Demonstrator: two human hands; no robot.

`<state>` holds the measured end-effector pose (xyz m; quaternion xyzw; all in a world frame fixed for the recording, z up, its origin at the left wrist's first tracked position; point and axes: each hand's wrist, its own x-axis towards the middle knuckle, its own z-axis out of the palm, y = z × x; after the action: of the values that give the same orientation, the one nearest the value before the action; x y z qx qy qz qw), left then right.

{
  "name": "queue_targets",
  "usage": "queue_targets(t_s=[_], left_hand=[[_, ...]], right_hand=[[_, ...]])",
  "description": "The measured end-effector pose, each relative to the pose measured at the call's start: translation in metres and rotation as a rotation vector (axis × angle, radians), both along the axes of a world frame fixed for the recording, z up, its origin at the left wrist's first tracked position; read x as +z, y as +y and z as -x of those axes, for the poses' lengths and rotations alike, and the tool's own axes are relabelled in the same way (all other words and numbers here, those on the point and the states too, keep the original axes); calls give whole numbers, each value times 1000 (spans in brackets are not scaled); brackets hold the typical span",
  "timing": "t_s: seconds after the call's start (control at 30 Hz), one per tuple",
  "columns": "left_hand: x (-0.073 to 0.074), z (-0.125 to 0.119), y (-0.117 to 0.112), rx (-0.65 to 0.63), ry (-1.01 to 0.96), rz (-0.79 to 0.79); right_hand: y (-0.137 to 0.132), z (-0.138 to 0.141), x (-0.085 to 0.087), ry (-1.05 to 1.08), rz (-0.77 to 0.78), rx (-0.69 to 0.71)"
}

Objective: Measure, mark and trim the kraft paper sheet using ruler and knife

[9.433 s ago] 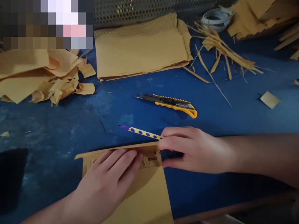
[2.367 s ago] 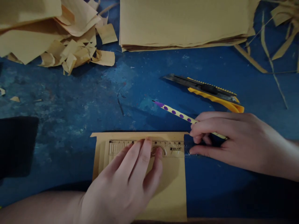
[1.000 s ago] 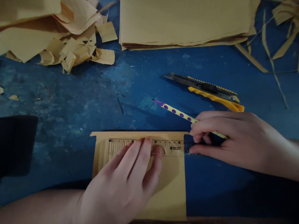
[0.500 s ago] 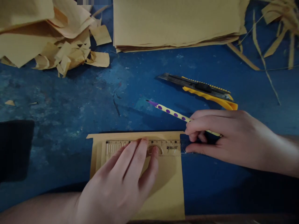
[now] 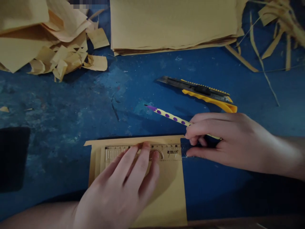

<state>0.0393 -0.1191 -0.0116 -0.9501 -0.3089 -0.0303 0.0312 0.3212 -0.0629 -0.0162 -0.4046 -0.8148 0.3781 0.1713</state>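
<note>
A clear plastic ruler [image 5: 172, 151] with a protractor cut-out lies across the top of a layered yellow-brown paper piece [image 5: 164, 190]. My left hand [image 5: 119, 181] rests flat over the ruler, its fingers spread and the tips pressing near the upper edge. Held in my right hand [image 5: 221, 140] is a pale yellow pencil [image 5: 167, 115] with purple dots, its dark point aimed to the upper left. The right thumb and a fingertip sit at the ruler's right end, beyond the paper. A narrow paper strip shows above the ruler's top edge.
A yellow utility knife [image 5: 202, 93], blade to the left, lies just beyond the pencil. Farther back are a paper stack [image 5: 173, 25], a heap of paper scraps [image 5: 64, 58] and thin offcuts [image 5: 271, 54]. A dark flat object [image 5: 14, 159] lies at left on the blue table [image 5: 78, 105].
The whole view has shifted slightly, so most things appear a little farther left. Both hands keep nearly the same places on the ruler, and the pencil stays in my right hand.
</note>
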Motion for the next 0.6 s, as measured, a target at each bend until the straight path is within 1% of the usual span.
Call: queue_targets(t_s=[0.13, 0.33, 0.5, 0.6], left_hand=[[-2, 1, -2, 30, 16, -5], [-1, 1, 1, -3, 13, -16], [-4, 3, -2, 24, -19, -44], [-6, 4, -3, 16, -6, -49]], right_hand=[[0, 1, 1, -4, 19, -3], [0, 1, 0, 3, 20, -6], [-1, -1, -1, 15, 14, 1], [0, -2, -2, 4, 16, 7]])
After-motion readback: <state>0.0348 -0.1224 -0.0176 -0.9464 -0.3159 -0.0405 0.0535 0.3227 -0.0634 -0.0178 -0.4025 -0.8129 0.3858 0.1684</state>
